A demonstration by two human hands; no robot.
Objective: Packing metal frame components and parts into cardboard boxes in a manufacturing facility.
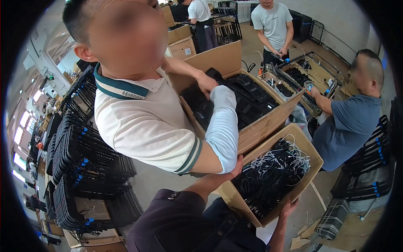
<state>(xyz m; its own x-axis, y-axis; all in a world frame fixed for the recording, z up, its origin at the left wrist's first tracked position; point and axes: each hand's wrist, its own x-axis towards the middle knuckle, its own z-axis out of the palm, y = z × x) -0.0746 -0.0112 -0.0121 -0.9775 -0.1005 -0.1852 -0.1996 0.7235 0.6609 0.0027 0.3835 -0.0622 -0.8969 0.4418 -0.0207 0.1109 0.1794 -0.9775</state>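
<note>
Left hand (237,164) mostly hidden.

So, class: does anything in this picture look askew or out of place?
Yes. The box of black wired parts sits tilted, propped between the left hand and right hand rather than on a surface. Cardboard scraps litter the floor.

— What colour was the box (289,138) by the hands?
— Plain brown, filled with black parts tangled in white wires (273,172). The larger box (264,126) behind was the same brown, its contents (247,96) black.
— And the nearest person's shirt (142,122)?
— Cream, with a dark green collar and green stripes at the cuff. A pale blue sleeve (222,126) covered the forearm.
— The others?
— One wore a blue-grey shirt (348,126), another a light grey tee (273,21).
— The stacks (79,155) on the left?
— Black, dotted with small blue tabs. The trousers (184,222) below were dark, almost black.
</note>
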